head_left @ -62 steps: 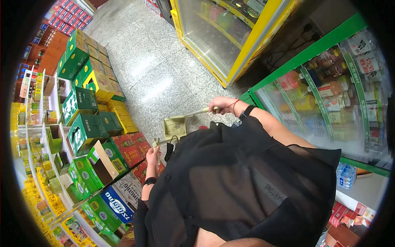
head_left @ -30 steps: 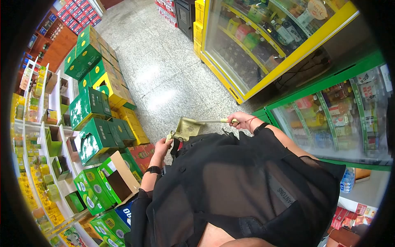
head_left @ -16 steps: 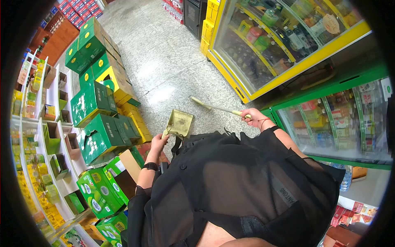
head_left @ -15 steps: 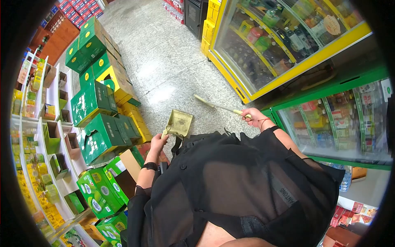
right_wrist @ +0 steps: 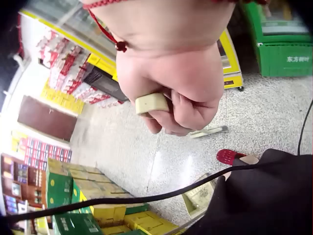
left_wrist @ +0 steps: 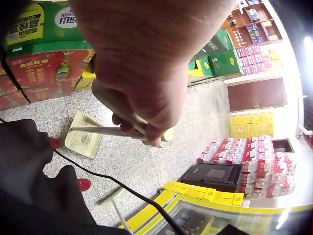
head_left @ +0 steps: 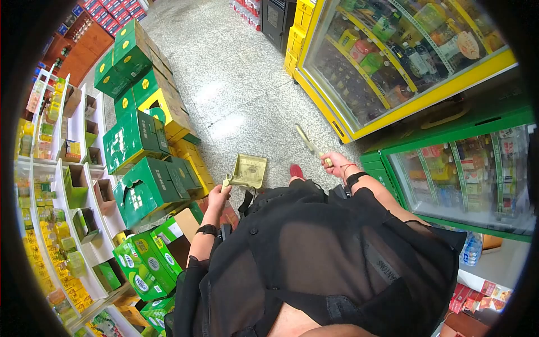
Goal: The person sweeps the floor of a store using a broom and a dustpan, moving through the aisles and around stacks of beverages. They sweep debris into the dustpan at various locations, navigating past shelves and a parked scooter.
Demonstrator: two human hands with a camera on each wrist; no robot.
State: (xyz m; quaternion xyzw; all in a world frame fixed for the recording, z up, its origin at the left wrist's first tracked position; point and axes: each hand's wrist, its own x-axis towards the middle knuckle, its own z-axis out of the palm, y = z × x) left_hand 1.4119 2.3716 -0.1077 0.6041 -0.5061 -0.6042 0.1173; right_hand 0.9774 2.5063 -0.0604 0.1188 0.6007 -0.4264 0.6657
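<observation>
My left hand (head_left: pixel 218 197) grips the handle end of a long-handled, pale yellow-green dustpan (head_left: pixel 250 171), whose pan is down at the speckled floor; in the left wrist view the pan (left_wrist: pixel 84 138) lies below the hand (left_wrist: pixel 142 93). My right hand (head_left: pixel 335 164) holds a pale broom (head_left: pixel 306 139) by the handle, its head out over the floor towards the yellow fridge. From the right wrist, the fingers (right_wrist: pixel 182 113) curl round the handle's end (right_wrist: pixel 151 104), with the broom head (right_wrist: pixel 209 132) beyond. Pan and broom are apart.
Green and yellow cartons (head_left: pixel 137 135) stand stacked along the left, beside white shelves (head_left: pixel 67 196). On the right are a yellow-framed fridge (head_left: pixel 337 126) and a green-framed one (head_left: pixel 387 174). A red shoe (head_left: pixel 296 171) shows near the pan.
The broom head has swung away from the dustpan, towards the yellow fridge. The head view has shifted, and a red shoe has come into sight.
</observation>
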